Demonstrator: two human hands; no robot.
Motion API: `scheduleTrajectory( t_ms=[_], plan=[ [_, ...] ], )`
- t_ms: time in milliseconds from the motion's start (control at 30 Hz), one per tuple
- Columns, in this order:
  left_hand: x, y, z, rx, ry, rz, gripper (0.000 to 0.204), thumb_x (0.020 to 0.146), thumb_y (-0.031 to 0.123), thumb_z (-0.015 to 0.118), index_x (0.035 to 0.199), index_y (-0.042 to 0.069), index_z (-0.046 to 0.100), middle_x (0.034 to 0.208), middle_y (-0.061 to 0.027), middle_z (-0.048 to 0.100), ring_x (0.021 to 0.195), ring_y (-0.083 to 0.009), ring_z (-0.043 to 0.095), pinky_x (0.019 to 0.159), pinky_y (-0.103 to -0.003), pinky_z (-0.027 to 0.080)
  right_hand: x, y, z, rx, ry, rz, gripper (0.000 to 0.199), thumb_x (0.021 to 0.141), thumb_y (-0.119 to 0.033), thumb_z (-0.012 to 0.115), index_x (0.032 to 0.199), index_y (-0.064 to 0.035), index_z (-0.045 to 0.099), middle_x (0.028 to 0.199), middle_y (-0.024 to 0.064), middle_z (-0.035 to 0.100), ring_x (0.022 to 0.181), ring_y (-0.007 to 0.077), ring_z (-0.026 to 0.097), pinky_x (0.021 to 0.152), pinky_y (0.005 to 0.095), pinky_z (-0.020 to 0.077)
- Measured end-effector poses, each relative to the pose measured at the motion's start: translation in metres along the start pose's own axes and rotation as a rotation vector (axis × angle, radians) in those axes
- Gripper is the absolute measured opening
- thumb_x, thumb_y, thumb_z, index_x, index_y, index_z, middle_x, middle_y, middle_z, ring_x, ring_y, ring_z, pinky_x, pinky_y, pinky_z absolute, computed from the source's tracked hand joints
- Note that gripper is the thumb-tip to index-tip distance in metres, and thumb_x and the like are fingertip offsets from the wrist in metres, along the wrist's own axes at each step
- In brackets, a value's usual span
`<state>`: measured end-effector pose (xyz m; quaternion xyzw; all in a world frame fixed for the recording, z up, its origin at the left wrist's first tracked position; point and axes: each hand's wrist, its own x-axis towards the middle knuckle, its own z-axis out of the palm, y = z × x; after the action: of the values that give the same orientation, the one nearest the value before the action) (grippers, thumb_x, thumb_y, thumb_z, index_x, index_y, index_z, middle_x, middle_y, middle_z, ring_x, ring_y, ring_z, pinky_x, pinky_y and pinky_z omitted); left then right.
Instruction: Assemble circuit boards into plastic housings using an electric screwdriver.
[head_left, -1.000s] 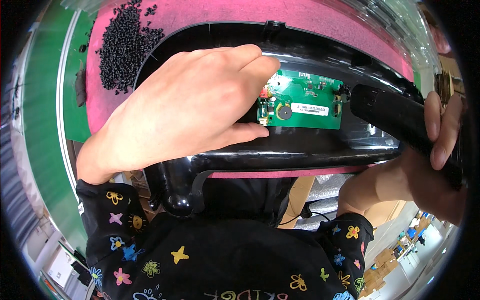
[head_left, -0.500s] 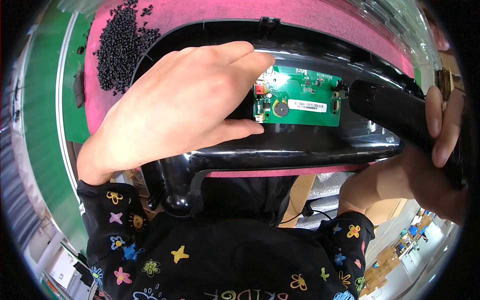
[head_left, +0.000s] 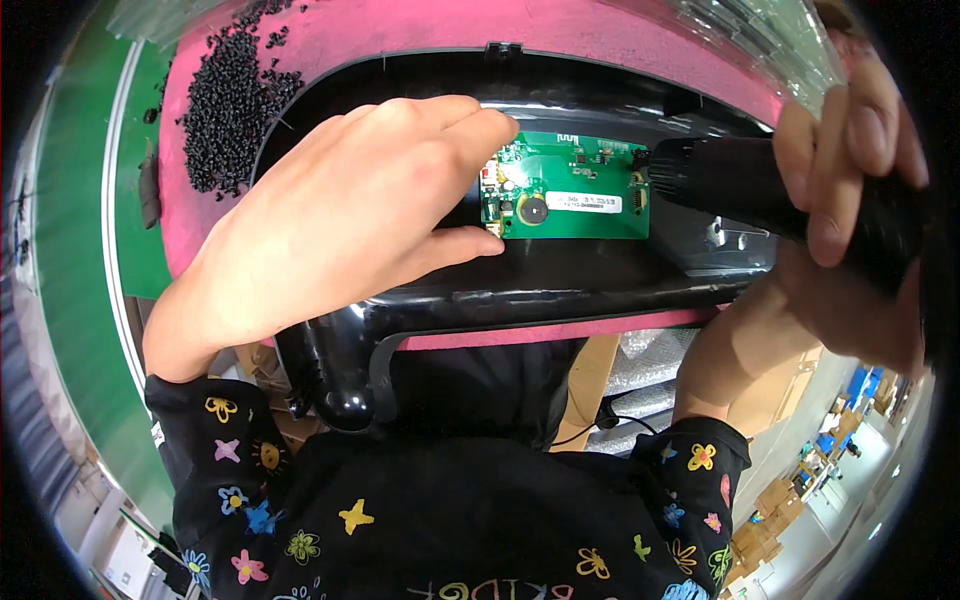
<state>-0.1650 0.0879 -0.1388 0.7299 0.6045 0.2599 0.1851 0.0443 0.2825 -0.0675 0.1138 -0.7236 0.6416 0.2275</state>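
A green circuit board [head_left: 575,175] with a white label lies inside a long black plastic housing [head_left: 420,295]. My left hand [head_left: 370,200] grips the board's left end, with thumb at the near corner and fingers at the far corner. In my right hand [head_left: 850,170] is a thick black electric screwdriver [head_left: 730,175], held nearly level and pointing left. Its nose is at the board's right edge, by the upper right corner. The bit and whatever it touches cannot be made out.
A heap of small black screws [head_left: 225,110] sits on the pink work mat [head_left: 390,30] at the far left. Clear plastic bags [head_left: 760,45] lie at the far right. Cardboard [head_left: 585,390] and bubble wrap [head_left: 650,375] show below the table's near edge.
The whole scene has shifted slightly left in view. My right hand has brought the screwdriver closer over the board's right edge and raised its grip. My left hand keeps its hold.
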Motion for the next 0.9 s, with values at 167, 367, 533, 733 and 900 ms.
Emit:
scheduleTrajectory(
  t_ms=[167,367,533,733,900],
  plan=[
    [-0.001,0.003,-0.003,-0.015,-0.050,-0.051,0.066,0.069,0.016,0.084,0.124,-0.005,0.056,0.113,-0.0213,0.065,0.105,-0.0397,0.062,0.090,-0.043,0.051,0.011,0.001,-0.007,-0.015,-0.075,-0.002,0.045,0.082,-0.035,0.065,0.108,-0.0012,0.050,0.105,0.0136,0.051,0.054,0.0057,0.048,0.059,0.0225,0.0389],
    [0.000,0.001,0.001,-0.009,-0.023,-0.019,0.061,0.070,0.017,0.083,0.121,-0.005,0.057,0.114,-0.0210,0.064,0.105,-0.0395,0.062,0.091,-0.043,0.051,0.026,-0.001,-0.009,-0.021,-0.160,-0.005,0.045,0.082,-0.035,0.066,0.107,-0.0017,0.050,0.104,0.0129,0.051,0.053,0.0052,0.048,0.058,0.0220,0.0390],
    [-0.003,-0.003,0.006,0.033,0.055,0.031,0.060,0.071,0.018,0.083,0.120,-0.005,0.057,0.111,-0.0204,0.064,0.104,-0.0389,0.062,0.090,-0.043,0.051,0.036,-0.001,-0.006,-0.014,-0.223,-0.009,0.044,0.082,-0.035,0.067,0.107,-0.0021,0.050,0.103,0.0122,0.051,0.052,0.0048,0.048,0.057,0.0215,0.0392],
    [-0.002,-0.001,0.004,0.022,0.050,0.052,0.059,0.071,0.019,0.083,0.118,-0.006,0.057,0.109,-0.0202,0.064,0.104,-0.0385,0.062,0.090,-0.043,0.052,0.034,0.004,-0.004,0.020,-0.231,-0.003,0.044,0.081,-0.035,0.070,0.106,-0.0044,0.050,0.101,0.0102,0.052,0.050,0.0034,0.049,0.055,0.0207,0.0394],
    [-0.004,-0.004,0.008,0.031,0.131,0.101,0.059,0.071,0.019,0.083,0.118,-0.006,0.056,0.110,-0.0203,0.064,0.104,-0.0388,0.062,0.090,-0.043,0.052,0.034,0.005,-0.006,0.053,-0.174,0.005,0.046,0.081,-0.037,0.069,0.108,-0.0045,0.052,0.101,0.0091,0.051,0.048,0.0016,0.046,0.053,0.0202,0.0380]
  ],
)
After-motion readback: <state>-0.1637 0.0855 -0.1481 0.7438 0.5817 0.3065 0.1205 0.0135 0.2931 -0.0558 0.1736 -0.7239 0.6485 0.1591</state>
